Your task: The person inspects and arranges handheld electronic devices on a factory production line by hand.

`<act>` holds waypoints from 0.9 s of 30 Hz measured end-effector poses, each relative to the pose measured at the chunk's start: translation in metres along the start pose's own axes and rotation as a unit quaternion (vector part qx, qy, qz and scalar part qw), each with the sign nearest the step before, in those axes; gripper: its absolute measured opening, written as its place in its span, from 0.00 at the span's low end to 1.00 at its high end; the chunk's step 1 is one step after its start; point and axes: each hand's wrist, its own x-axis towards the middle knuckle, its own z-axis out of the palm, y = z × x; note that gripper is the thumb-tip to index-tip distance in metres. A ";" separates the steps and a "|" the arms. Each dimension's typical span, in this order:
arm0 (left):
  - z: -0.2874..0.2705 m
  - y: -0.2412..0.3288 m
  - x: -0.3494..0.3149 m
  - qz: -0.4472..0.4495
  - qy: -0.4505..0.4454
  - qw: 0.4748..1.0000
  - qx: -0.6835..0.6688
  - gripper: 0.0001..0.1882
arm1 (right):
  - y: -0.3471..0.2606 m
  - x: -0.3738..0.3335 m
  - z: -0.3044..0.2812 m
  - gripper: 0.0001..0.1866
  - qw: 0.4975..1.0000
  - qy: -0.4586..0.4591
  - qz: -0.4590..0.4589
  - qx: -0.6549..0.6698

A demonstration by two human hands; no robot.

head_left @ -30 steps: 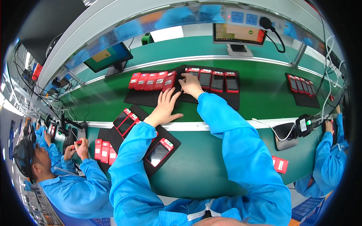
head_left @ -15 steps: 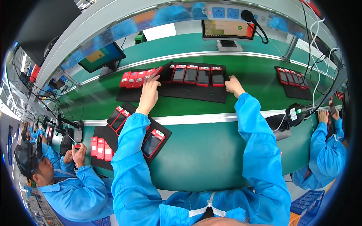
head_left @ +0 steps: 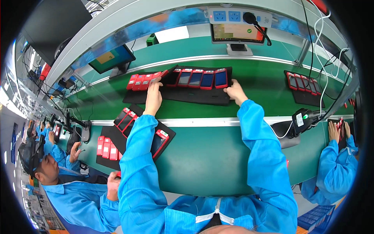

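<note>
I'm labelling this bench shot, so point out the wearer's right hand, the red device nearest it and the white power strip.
Right hand (head_left: 236, 92): head view, on the back of the hand.
Red device nearest it (head_left: 221, 78): head view, on its screen.
White power strip (head_left: 234, 16): head view, on a blue socket.

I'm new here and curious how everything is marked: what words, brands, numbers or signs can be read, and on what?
No wording is clear enough to quote.
Monitor at the back: a tick in a green circle; smaller writing is too blurred.
Red handsets at lower left: white labels, print too small.
Black device with a green light: white label, also too small to read.
</note>
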 end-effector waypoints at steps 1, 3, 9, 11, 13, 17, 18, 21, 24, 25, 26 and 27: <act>-0.001 -0.001 -0.001 0.010 0.007 1.000 0.001 0.23 | -0.003 0.003 -0.009 0.43 1.000 0.003 0.005 -0.002; -0.001 -0.003 -0.004 0.018 -0.035 0.999 0.001 0.22 | -0.003 0.002 -0.042 0.43 0.999 -0.042 0.030 0.015; 0.026 -0.007 -0.018 0.038 -0.179 0.983 0.010 0.24 | -0.015 -0.025 -0.133 0.44 0.981 -0.146 0.123 0.014; 0.039 -0.004 -0.019 0.026 -0.212 0.975 0.060 0.25 | -0.015 -0.043 -0.147 0.45 0.983 -0.118 0.141 0.001; 0.051 0.004 -0.015 -0.018 -0.210 0.976 0.058 0.22 | -0.014 -0.060 -0.159 0.45 0.982 -0.116 0.146 -0.025; 0.062 0.040 -0.004 -0.172 -0.240 0.952 -0.077 0.22 | -0.010 -0.093 -0.161 0.46 0.980 -0.141 0.125 -0.055; 0.063 0.054 -0.004 -0.275 -0.280 0.901 -0.183 0.25 | -0.010 -0.101 -0.157 0.46 0.980 -0.130 0.128 -0.075; 0.052 0.090 -0.004 -0.381 -0.342 0.820 -0.255 0.33 | -0.012 -0.127 -0.149 0.47 0.985 -0.111 0.112 -0.074; 0.030 0.110 -0.006 -0.525 -0.257 0.744 -0.324 0.31 | -0.010 -0.143 -0.153 0.48 0.981 -0.131 0.108 -0.095; 0.022 0.113 -0.008 -0.536 -0.264 0.717 -0.358 0.28 | -0.004 -0.147 -0.155 0.48 0.980 -0.148 0.091 -0.100; 0.015 0.116 -0.010 -0.553 -0.263 0.687 -0.391 0.26 | 0.005 -0.153 -0.156 0.49 0.985 -0.147 0.067 -0.064; 0.010 0.119 -0.014 -0.549 -0.262 0.686 -0.399 0.26 | 0.013 -0.156 -0.157 0.48 0.986 -0.143 0.036 -0.072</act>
